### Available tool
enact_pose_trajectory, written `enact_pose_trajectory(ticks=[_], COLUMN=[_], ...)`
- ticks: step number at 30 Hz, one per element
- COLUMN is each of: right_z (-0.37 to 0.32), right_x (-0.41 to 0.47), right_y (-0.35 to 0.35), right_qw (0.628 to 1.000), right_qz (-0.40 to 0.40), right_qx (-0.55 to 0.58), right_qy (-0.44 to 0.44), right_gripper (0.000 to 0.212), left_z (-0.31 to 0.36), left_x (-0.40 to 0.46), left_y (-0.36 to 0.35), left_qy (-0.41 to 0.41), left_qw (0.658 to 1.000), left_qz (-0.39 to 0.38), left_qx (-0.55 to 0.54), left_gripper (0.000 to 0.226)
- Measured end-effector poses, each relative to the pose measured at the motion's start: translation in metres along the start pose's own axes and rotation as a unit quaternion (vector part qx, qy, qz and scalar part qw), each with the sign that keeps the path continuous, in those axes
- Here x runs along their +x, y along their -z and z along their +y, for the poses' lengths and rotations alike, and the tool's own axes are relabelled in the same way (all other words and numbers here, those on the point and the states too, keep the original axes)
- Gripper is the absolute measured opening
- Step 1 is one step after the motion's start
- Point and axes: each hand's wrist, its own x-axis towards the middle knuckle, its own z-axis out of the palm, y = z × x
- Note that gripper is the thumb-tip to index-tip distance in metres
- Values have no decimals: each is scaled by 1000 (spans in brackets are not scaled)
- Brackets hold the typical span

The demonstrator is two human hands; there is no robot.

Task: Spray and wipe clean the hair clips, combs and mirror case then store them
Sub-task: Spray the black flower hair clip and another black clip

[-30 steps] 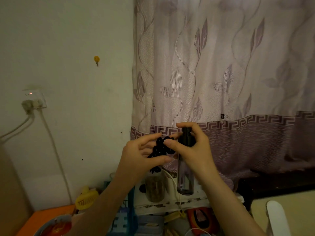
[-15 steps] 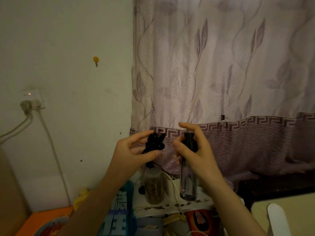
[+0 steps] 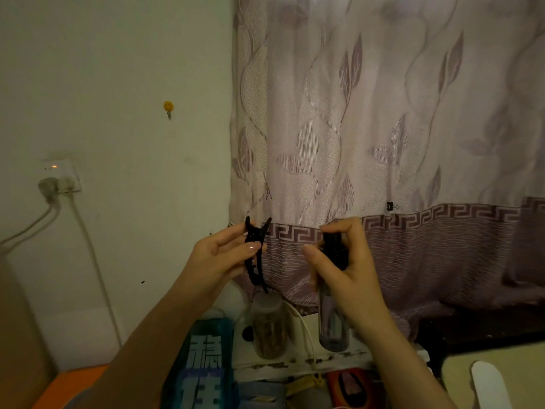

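My left hand (image 3: 219,256) pinches a black hair clip (image 3: 256,255) between thumb and fingers, raised in front of the curtain with its prongs pointing down. My right hand (image 3: 349,270) grips a clear spray bottle (image 3: 333,314) with a black nozzle top, held upright. The index finger sits on top of the nozzle, which faces the clip. A small gap separates the clip from the bottle.
A patterned mauve curtain (image 3: 383,128) hangs behind my hands. Below them are a jar (image 3: 268,329), a blue-labelled bottle (image 3: 203,364), a white cable and a cluttered shelf. A wall socket (image 3: 60,178) with cords is at the left, an orange surface (image 3: 67,385) at the bottom left.
My hands have drawn apart. The clip has turned in my left hand from a bunched, face-on shape to a side-on view with prongs down. The bottle stays upright.
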Motion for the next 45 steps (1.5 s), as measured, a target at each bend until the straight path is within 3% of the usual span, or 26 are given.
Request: enact_pose_trajectory(ticks=[8, 14, 19, 25, 32, 37, 42, 45], right_z=[6, 14, 17, 24, 34, 45, 54, 59], right_x=[-1, -9, -17, -35, -58, -83, -108, -121], right_y=[-5, -3, -2, 3, -10, -25, -36, -39], right_qw=[999, 999, 998, 995, 989, 985, 980, 978], right_qz=[-21, -25, -14, -12, -18, -20, -20, -33], right_qx=[-39, 5, 19, 29, 16, 23, 30, 36], right_qy=[8, -41, -60, -91, -143, -167, -195, -205], right_gripper=[22, 22, 34, 43, 54, 44, 37, 37], left_z=[-2, -2, -4, -6, -25, -51, -81, -95], left_x=[4, 3, 0, -4, -18, -41, -67, -84], left_y=[-3, -5, -4, -1, -7, -11, -14, -13], left_qy=[8, 8, 6, 1, 30, 66, 107, 128], left_qw=[999, 999, 999, 997, 995, 986, 972, 963], left_qz=[0, 0, 17, 43, 68, 111, 160, 185], left_qx=[-32, -46, -47, -60, -62, -101, -137, -150], left_gripper=[52, 48, 47, 23, 33, 35, 21, 27])
